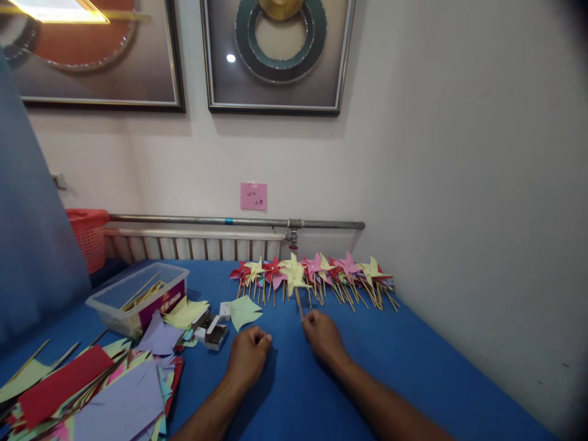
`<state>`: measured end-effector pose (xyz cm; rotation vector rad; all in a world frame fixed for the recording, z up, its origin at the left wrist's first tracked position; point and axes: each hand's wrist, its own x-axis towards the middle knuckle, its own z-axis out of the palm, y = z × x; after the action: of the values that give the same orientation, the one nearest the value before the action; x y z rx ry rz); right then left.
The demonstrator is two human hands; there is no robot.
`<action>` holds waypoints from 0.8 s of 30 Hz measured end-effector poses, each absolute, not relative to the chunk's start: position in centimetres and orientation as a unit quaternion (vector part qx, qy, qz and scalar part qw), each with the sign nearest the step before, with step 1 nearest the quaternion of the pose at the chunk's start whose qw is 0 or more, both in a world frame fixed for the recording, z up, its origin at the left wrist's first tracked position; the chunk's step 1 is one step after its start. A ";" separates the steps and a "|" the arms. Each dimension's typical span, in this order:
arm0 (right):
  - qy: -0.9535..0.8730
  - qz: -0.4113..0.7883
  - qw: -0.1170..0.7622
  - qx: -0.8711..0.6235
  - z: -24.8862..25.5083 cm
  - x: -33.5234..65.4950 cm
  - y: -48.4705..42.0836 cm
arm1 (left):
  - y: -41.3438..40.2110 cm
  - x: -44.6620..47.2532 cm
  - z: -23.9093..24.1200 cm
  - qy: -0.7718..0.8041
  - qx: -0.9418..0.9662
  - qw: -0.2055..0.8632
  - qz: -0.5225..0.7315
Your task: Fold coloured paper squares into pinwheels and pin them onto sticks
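Note:
My right hand (323, 334) is closed round the lower end of a wooden stick that carries a pale yellow paper pinwheel (293, 274). The pinwheel is held upright in front of a row of finished-looking pinwheels (349, 264) in pink, red and yellow. My left hand (249, 355) rests low over the blue table, its fingers curled together; whether anything small is in them is hidden. Just beyond it lies a pale green cut paper square (245, 311). Small open boxes (215, 337) with dark contents sit to its left.
A clear plastic box (108, 301) with wooden sticks stands at the left. In front of it spreads a pile of coloured paper (124, 398). The blue table (367, 361) meets the wall at the right. A red basket (87, 239) and a radiator (197, 245) are behind.

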<state>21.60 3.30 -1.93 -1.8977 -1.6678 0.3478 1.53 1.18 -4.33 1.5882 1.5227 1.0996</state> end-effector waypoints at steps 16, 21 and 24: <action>-0.531 0.032 0.192 -0.825 0.2 30.9 10.2 | 0.3 1.8 -3.9 0.596 0.635 0.307 0.384; -0.531 0.025 0.181 -0.828 0.0 30.5 10.3 | 0.2 1.8 -3.8 0.594 0.643 0.298 0.380; -0.536 0.007 0.194 -0.821 -0.1 30.1 9.4 | 0.1 1.8 -3.8 0.596 0.639 0.301 0.382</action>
<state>30.11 9.39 -0.06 -2.3033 -1.5036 0.0193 1.83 0.12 -3.80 1.6954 1.5820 1.0145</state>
